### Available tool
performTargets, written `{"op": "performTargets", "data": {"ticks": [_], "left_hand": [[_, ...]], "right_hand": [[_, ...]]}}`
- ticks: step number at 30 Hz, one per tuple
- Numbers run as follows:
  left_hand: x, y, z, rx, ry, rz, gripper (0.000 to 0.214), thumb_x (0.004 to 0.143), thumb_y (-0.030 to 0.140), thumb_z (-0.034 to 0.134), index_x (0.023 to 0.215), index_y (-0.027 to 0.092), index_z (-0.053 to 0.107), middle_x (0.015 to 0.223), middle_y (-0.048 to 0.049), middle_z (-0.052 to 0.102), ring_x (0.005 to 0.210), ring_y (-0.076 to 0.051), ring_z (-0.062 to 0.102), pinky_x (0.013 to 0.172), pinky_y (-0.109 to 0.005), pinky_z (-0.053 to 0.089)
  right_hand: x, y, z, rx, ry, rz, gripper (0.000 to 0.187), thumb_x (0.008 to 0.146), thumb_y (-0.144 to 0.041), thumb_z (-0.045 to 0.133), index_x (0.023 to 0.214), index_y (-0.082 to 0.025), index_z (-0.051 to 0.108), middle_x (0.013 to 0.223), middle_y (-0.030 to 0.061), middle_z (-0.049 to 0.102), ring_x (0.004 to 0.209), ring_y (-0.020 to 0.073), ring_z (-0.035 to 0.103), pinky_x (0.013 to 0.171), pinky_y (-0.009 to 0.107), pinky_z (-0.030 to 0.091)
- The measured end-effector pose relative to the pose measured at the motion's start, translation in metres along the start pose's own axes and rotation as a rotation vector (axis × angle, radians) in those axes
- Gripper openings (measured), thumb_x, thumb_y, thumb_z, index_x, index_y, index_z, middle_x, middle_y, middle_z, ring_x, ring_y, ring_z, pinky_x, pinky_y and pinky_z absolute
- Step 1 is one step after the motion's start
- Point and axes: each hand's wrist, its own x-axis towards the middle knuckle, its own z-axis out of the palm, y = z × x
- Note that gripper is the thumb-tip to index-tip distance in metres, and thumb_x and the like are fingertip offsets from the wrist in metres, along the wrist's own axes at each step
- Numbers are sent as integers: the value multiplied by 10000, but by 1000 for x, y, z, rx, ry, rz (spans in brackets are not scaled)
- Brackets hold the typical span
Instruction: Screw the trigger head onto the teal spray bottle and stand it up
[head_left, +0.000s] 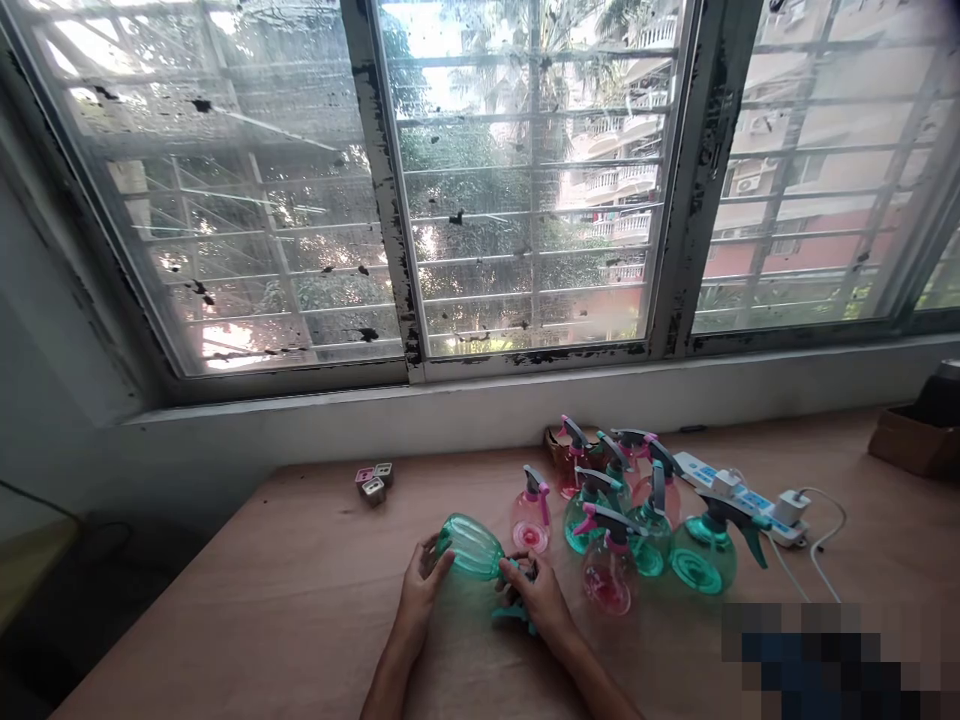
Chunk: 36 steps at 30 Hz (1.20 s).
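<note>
A clear green spray bottle (471,546) lies tilted on its side in the air just above the table, its neck toward the right. My left hand (421,580) is closed around its base end. At the neck, my right hand (534,592) grips the dark and green spray head (513,614), whose trigger hangs below; my fingers hide much of it. Just beyond stands a pink spray bottle (530,520). To the right of my right hand is a clear bottle with a pink trigger (609,575).
More green and pink spray bottles (701,550) crowd the table's right side. Behind them lies a white power strip (750,500) with plugs and cables. Small blocks (373,487) sit at the back left. A brown box (919,435) stands far right, below the window (525,180).
</note>
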Motion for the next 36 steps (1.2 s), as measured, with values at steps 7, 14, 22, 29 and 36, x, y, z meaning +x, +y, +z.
{"op": "performTargets", "data": {"ticks": [7, 14, 22, 29, 36], "left_hand": [[5, -4, -3, -18, -10, 27, 699, 652, 469, 826, 1246, 220, 553, 1394, -139, 593, 1301, -312, 550, 1072, -419, 456], [6, -8, 1, -5, -7, 17, 584, 612, 477, 845, 1082, 198, 641, 1178, -128, 715, 1147, -329, 649, 982, -429, 508], [-10, 16, 4, -68, -81, -30, 565, 841, 579, 585, 1260, 200, 603, 1259, -113, 706, 1217, -316, 617, 1046, -453, 450], [-15, 22, 6, -58, -96, -45, 573, 729, 555, 741, 1158, 181, 675, 1144, -100, 753, 1106, -337, 668, 998, -442, 480], [-13, 16, 8, -122, -181, -45, 740, 692, 579, 769, 1300, 204, 577, 1190, -129, 729, 1147, -344, 649, 1007, -459, 473]], "right_hand": [[1, -4, -1, 34, -11, -4, 458, 715, -580, 755, 866, -183, 580, 590, -9, 725, 399, 120, 616, 411, 209, 445], [-2, -12, -1, 62, -16, -6, 452, 734, -588, 732, 880, -183, 595, 620, 0, 737, 426, 130, 628, 421, 214, 444], [-2, -6, 1, 47, -50, -8, 439, 718, -562, 764, 870, -191, 584, 611, -24, 709, 458, 138, 635, 470, 244, 489], [-5, -5, 2, 27, -131, 17, 449, 723, -540, 771, 918, -173, 602, 643, -5, 725, 478, 147, 642, 492, 255, 474], [-8, -23, -2, 67, -129, 76, 470, 765, -622, 682, 895, -173, 630, 623, 28, 758, 423, 125, 620, 399, 190, 417]]}}
